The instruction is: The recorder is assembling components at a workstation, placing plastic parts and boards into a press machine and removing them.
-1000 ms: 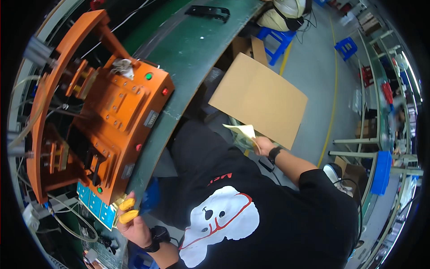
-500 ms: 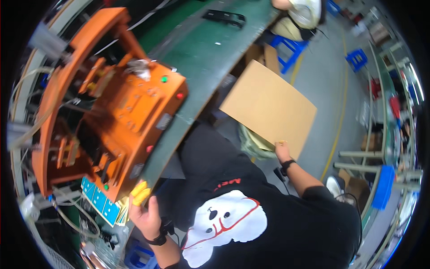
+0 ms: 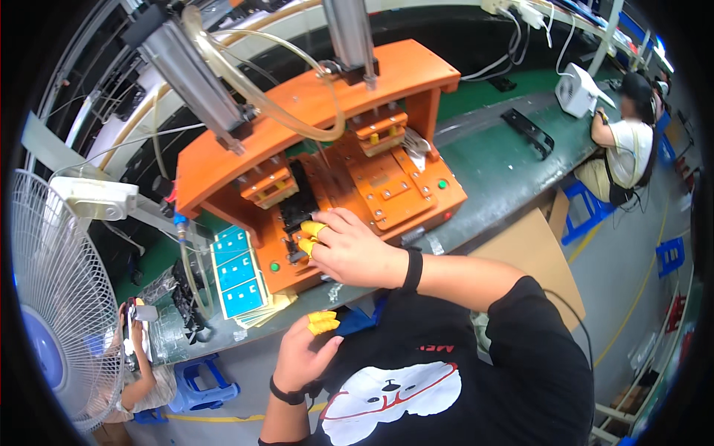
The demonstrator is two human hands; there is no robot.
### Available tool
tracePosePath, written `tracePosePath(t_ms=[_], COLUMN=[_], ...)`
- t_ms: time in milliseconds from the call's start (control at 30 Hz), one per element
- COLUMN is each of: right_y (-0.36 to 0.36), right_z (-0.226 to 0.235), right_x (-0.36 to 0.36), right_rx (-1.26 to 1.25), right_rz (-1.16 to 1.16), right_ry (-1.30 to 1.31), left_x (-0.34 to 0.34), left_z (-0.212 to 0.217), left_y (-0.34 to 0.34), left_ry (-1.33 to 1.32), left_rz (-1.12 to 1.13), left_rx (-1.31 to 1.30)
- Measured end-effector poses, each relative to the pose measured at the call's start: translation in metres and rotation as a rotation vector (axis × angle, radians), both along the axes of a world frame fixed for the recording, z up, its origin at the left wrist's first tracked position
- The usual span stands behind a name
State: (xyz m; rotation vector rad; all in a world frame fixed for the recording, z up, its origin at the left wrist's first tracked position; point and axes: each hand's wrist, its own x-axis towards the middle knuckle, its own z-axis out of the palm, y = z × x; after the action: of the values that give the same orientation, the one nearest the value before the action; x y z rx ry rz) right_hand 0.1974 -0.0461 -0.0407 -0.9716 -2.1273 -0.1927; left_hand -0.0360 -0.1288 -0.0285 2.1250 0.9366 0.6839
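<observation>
Right hand (image 3: pixel 349 249) inside orange press fixture (image 3: pixel 327 171), centre frame.
I see its capped fingertips (image 3: pixel 312 229) pinching the black part (image 3: pixel 300 204) in the nest; left hand (image 3: pixel 305 353) loosely curled, empty, below the desk (image 3: pixel 513 160). Crush risk if rams descend.

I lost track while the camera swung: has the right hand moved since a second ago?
Yes. The right hand has left the cardboard sheet and now rests on the orange press fixture.

The right hand (image 3: pixel 349 249) covered part of the orange press fixture (image 3: pixel 372 186), so whatever lay under its fingers (image 3: pixel 312 229) stayed hidden. The fan (image 3: pixel 52 312) was cut off by the left rim. Print on the blue cards (image 3: pixel 238 271) was too small to tell.
</observation>
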Motion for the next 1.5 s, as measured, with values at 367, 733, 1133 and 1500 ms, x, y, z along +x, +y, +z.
tracePosePath(t_ms=[367,733,1133,1500], right_y=[-0.089,-0.078,0.217,0.084], right_z=[0.053,-0.147,-0.153,-0.157], right_x=[0.147,0.359,0.390,0.498], right_rx=[-0.200,-0.123,-0.832,-0.301], right_rz=[-0.232,-0.336,-0.637,-1.079], right_ry=[0.807,2.048,1.173,0.314], left_x=[0.006,0.007,-0.014,0.017], left_z=[0.023,-0.044,-0.034,-0.019], left_y=[0.168,0.280,0.255,0.259], left_ry=[0.169,0.270,0.579,0.836], left_rz=[0.240,0.202,0.204,0.179], left_rx=[0.111,0.438,0.778,1.015])
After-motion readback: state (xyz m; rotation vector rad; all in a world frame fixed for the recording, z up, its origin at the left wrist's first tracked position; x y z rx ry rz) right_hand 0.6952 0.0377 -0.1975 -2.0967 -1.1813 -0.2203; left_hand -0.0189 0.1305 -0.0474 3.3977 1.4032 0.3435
